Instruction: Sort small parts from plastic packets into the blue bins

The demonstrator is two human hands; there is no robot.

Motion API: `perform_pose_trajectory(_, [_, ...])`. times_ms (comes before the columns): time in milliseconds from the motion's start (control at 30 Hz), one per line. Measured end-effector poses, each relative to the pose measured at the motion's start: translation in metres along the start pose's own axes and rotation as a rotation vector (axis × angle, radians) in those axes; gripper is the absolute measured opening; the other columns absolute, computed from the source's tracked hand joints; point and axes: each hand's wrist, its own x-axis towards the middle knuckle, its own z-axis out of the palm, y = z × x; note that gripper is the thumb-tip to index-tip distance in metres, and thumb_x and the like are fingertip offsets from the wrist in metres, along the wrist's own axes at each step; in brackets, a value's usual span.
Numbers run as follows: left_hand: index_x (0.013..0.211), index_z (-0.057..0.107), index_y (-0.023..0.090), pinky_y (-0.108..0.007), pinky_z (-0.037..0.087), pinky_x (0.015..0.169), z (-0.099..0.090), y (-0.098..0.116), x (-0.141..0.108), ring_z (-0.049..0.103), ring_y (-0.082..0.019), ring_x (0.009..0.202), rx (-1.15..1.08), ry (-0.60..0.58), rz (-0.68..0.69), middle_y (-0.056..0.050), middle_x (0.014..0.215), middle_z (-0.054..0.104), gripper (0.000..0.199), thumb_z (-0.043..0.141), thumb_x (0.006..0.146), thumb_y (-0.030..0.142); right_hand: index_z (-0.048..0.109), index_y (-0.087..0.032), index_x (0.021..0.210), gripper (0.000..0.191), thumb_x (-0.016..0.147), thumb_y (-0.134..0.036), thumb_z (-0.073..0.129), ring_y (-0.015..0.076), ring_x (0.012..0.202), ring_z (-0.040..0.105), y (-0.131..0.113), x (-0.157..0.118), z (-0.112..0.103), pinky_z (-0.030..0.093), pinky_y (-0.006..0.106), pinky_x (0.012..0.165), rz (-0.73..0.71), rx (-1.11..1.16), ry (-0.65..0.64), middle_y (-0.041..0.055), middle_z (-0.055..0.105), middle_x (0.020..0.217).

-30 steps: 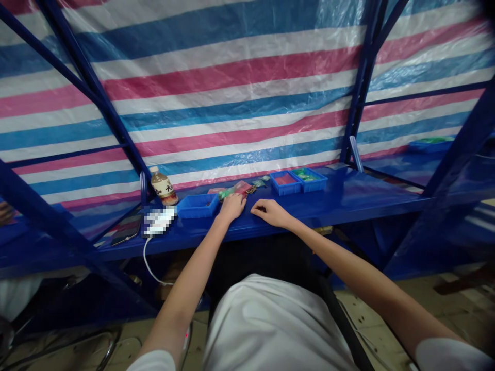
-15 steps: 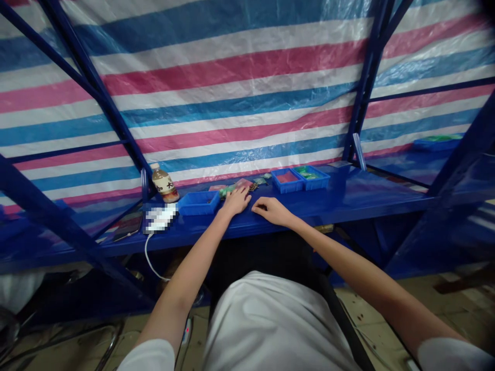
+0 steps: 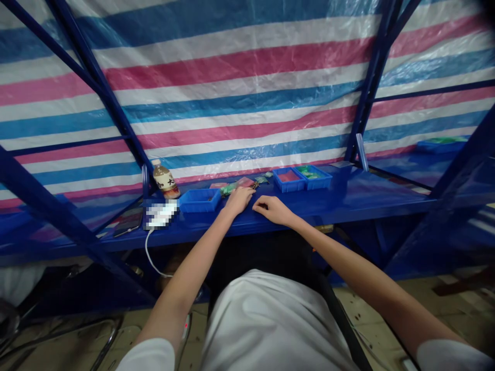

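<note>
My left hand (image 3: 240, 200) reaches over the blue tabletop (image 3: 340, 198), its fingers at a small heap of brown pieces (image 3: 256, 185). Pink packets (image 3: 245, 183) and green packets (image 3: 228, 189) lie just beyond it. Whether it grips a piece is too small to tell. My right hand (image 3: 270, 209) rests on the table edge to the right, its fingers curled with thumb and fingertips together; what they hold, if anything, is hidden.
A blue tray (image 3: 199, 201) and a bottle (image 3: 166, 179) stand at the left, near a phone (image 3: 129, 222) and a white cable (image 3: 149, 255). Behind my right hand are a tray with pink packets (image 3: 288, 180) and one with green (image 3: 314, 178).
My left hand has shifted slightly right, its fingers now drawn closer together at the brown pieces. My right hand keeps its curled pose. The view has moved a little.
</note>
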Motion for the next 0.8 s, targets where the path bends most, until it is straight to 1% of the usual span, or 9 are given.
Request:
perform_pose_trajectory(67, [0.113,0.069,0.019,-0.035,0.045,0.097,0.000,0.000,0.001,0.061,-0.024,0.109,-0.029,-0.022,0.004,-0.010,0.116,0.068,0.032,0.048,0.090,0.017,0.068,-0.016,0.084,0.015,0.088,-0.023,0.056,0.0142,0.068,0.057,0.000,0.000,0.000,0.042,0.025,0.066,-0.001,0.001,0.001,0.0036,0.067,0.080])
perform_pose_trajectory(133, [0.107,0.072,0.018,-0.035,0.047,0.094,0.000,-0.001,0.001,0.063,-0.025,0.105,-0.027,-0.009,-0.014,-0.012,0.110,0.070,0.030,0.049,0.088,0.015,0.069,-0.016,0.085,0.015,0.088,-0.023,0.056,0.0146,0.069,0.058,0.000,0.000,0.000,0.042,0.026,0.067,-0.002,-0.001,0.000,0.0039,0.068,0.081])
perform_pose_trajectory(267, [0.101,0.073,0.018,-0.036,0.047,0.093,0.001,0.000,-0.002,0.062,-0.026,0.103,-0.009,0.016,-0.017,-0.011,0.105,0.070,0.028,0.049,0.087,0.012,0.070,-0.017,0.086,0.015,0.088,-0.023,0.056,0.0151,0.070,0.058,-0.001,0.000,0.000,0.043,0.027,0.068,0.000,-0.005,-0.003,0.0042,0.068,0.082])
perform_pose_trajectory(367, [0.104,0.072,0.018,-0.037,0.047,0.095,0.001,0.004,-0.009,0.061,-0.025,0.105,-0.048,0.059,-0.025,-0.011,0.105,0.069,0.028,0.052,0.086,0.011,0.070,-0.017,0.086,0.015,0.088,-0.022,0.056,0.0149,0.070,0.059,-0.003,0.000,0.000,0.043,0.026,0.069,0.004,0.009,-0.006,0.0043,0.068,0.082])
perform_pose_trajectory(433, [0.109,0.069,0.018,-0.037,0.048,0.093,0.001,0.008,-0.014,0.061,-0.024,0.104,-0.114,0.107,-0.020,-0.010,0.106,0.068,0.031,0.053,0.085,0.009,0.070,-0.017,0.086,0.014,0.088,-0.022,0.056,0.0150,0.070,0.059,-0.003,0.000,0.000,0.043,0.026,0.069,0.013,0.020,-0.010,0.0042,0.069,0.082])
perform_pose_trajectory(500, [0.113,0.067,0.018,-0.035,0.050,0.090,0.000,0.014,-0.020,0.062,-0.022,0.100,-0.202,0.149,0.000,-0.009,0.104,0.067,0.033,0.053,0.084,0.008,0.070,-0.017,0.086,0.014,0.088,-0.022,0.057,0.0154,0.071,0.060,-0.003,0.000,0.000,0.043,0.027,0.069,0.020,0.029,-0.010,0.0044,0.069,0.083])
perform_pose_trajectory(633, [0.112,0.067,0.018,-0.031,0.052,0.084,-0.002,0.024,-0.028,0.064,-0.018,0.092,-0.360,0.202,0.018,-0.007,0.100,0.067,0.037,0.054,0.080,0.004,0.070,-0.017,0.088,0.015,0.088,-0.022,0.056,0.0164,0.074,0.062,-0.001,0.000,0.001,0.044,0.027,0.072,0.018,0.056,0.000,0.0045,0.071,0.086])
perform_pose_trajectory(733, [0.107,0.069,0.018,-0.029,0.053,0.082,-0.002,0.028,-0.030,0.065,-0.017,0.089,-0.495,0.233,-0.021,-0.005,0.096,0.069,0.039,0.054,0.076,0.001,0.070,-0.017,0.088,0.016,0.088,-0.024,0.056,0.0167,0.075,0.062,0.000,0.000,0.002,0.044,0.027,0.071,0.017,0.076,0.005,0.0044,0.071,0.086])
perform_pose_trajectory(800, [0.102,0.071,0.016,-0.028,0.054,0.079,-0.001,0.027,-0.030,0.066,-0.016,0.084,-0.612,0.248,-0.071,-0.005,0.091,0.069,0.035,0.055,0.075,0.002,0.069,-0.017,0.089,0.016,0.088,-0.025,0.056,0.0163,0.073,0.062,0.000,0.000,0.002,0.043,0.026,0.069,0.025,0.084,0.009,0.0040,0.071,0.085])
